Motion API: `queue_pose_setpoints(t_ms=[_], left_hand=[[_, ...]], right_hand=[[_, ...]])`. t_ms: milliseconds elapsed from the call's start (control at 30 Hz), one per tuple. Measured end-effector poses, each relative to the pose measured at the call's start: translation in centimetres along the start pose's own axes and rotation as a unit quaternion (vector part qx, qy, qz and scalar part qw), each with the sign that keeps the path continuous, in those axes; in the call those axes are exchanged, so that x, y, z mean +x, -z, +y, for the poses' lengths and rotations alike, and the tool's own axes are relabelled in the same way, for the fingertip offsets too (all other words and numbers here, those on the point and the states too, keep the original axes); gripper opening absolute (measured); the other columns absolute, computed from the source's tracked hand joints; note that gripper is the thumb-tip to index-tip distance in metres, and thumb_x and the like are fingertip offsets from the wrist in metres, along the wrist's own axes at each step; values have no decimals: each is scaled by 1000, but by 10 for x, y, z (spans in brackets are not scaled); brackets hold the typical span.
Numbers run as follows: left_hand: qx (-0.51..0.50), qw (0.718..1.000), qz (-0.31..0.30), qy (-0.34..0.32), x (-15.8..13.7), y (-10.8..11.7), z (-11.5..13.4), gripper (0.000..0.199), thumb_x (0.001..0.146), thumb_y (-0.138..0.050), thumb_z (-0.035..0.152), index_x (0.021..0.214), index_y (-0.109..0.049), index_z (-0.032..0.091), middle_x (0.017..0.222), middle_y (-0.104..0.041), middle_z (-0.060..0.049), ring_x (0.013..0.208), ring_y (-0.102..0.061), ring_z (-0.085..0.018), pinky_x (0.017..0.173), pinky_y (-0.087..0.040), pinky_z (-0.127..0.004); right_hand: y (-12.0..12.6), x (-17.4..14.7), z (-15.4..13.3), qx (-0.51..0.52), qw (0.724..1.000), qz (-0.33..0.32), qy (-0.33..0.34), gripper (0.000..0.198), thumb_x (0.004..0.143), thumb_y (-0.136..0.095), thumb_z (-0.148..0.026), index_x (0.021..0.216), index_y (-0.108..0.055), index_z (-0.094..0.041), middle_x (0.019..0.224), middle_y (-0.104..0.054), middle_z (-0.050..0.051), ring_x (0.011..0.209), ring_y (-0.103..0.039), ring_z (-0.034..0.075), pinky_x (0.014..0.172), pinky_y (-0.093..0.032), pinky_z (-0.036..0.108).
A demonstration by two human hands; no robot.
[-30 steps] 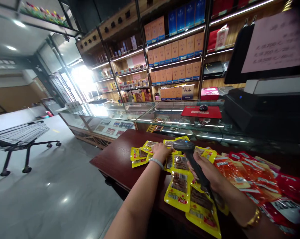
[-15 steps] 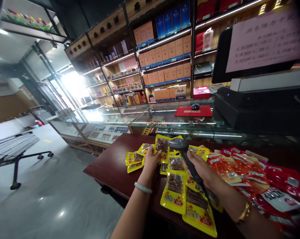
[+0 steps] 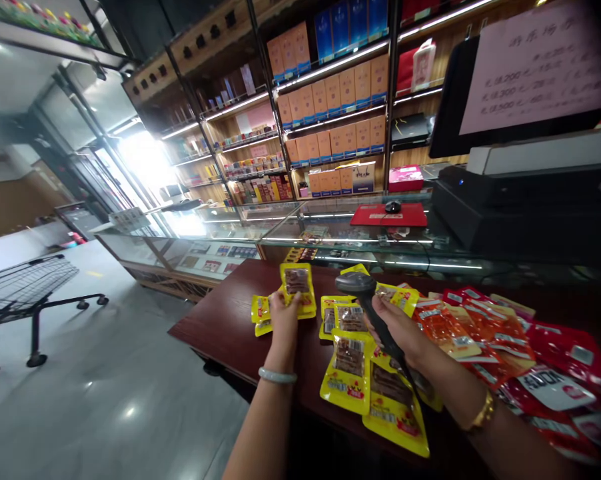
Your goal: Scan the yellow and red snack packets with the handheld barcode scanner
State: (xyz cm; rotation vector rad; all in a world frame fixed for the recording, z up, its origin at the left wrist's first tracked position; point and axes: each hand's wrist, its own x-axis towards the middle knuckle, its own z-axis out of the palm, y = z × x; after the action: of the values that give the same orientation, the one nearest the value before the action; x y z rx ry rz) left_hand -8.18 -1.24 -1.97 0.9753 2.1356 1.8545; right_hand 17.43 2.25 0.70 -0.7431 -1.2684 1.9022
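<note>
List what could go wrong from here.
Misread: the right hand holds a black pistol-shaped scanner above overlapping flat yellow plastic packets; it might catch the wrong one.
Drop: the lowest packet seems close to the near edge of the dark red flat-topped table; a stray brush could push it off.
Mix-up: the left hand pinches a yellow packet beside similar ones, so they might get confused.

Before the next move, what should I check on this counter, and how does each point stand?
1. Left hand has a yellow packet gripped: ok.
2. Right hand holds the scanner by its handle: ok.
3. Gap between scanner and held packet: ok, they are apart.
4. Nearest yellow packets free of overlap: not ok, they overlap.
5. Scanner trigger pressed: cannot tell.
</note>
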Motion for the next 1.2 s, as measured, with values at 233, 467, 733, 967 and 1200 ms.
queue_pose_setpoints(t_ms=[233, 467, 733, 967, 1200], left_hand=[[336, 912, -202, -119, -36, 8, 40, 38, 84, -58, 57, 94, -67, 21, 100, -70, -9, 102, -63, -29, 88, -44, -39], [441, 827, -320, -136, -103, -4, 45, 65, 59, -77, 68, 99, -61, 18, 108, -67, -16, 106, -60, -36, 87, -42, -39], [226, 952, -206, -4, -77, 11, 16, 30, 85, -63, 44, 101, -48, 23, 92, -71, -7, 83, -68, -24, 68, -44, -29], [152, 983, -101, 26, -55, 26, -8, 20, 93, -48, 43, 95, -42, 23, 91, -68, -8, 83, -65, -23, 70, -46, -31], [190, 977, -93, 10, -54, 21, -10, 10, 92, -45, 32, 97, -44, 23, 94, -65, -8, 84, -63, -22, 73, -45, -32]], right_hand=[[1, 0, -2, -14, 1000, 4, -4, 51, 82, -60, -71, 75, -51, -22, 59, -51, -5, 42, -41, 9, 39, -30, 22], [3, -2, -4, -17, 999, -22, -35, 51, 82, -59, -72, 77, -51, -22, 61, -51, -6, 42, -40, 8, 40, -31, 22], [4, -8, -8, -54, 993, -68, -76, 47, 84, -61, -67, 82, -53, -22, 62, -52, -6, 45, -41, 8, 44, -29, 22], [0, -10, -3, -67, 987, -87, -120, 51, 79, -64, -72, 83, -52, -22, 63, -54, -5, 45, -43, 8, 46, -26, 23], [-4, -10, 3, -59, 987, -98, -115, 52, 77, -66, -71, 79, -52, -21, 61, -51, -6, 45, -41, 7, 46, -25, 22]])
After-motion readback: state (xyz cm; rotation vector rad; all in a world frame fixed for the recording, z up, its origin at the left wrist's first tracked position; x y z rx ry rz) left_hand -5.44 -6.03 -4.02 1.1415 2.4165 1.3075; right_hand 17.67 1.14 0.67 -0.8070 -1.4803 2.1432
